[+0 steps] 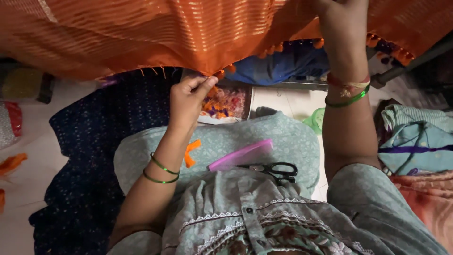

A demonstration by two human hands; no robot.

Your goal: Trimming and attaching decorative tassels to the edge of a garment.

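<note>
An orange cloth with gold stripes [179,33] hangs across the top of the view, small orange tassels along its lower edge. My left hand [188,97] pinches that edge at a tassel between thumb and fingers; two green bangles circle its wrist. My right hand [342,19] reaches up and grips the cloth higher, its fingers partly hidden at the frame's top. On my lap lie a pink comb [240,155], black scissors [276,170] and a scrap of orange thread [191,152].
A dark blue dotted cloth [94,156] covers the floor at left. A tray of orange and purple threads [226,103] sits ahead of my knees. Folded fabrics [415,141] pile at right, and orange scraps [12,163] lie at far left.
</note>
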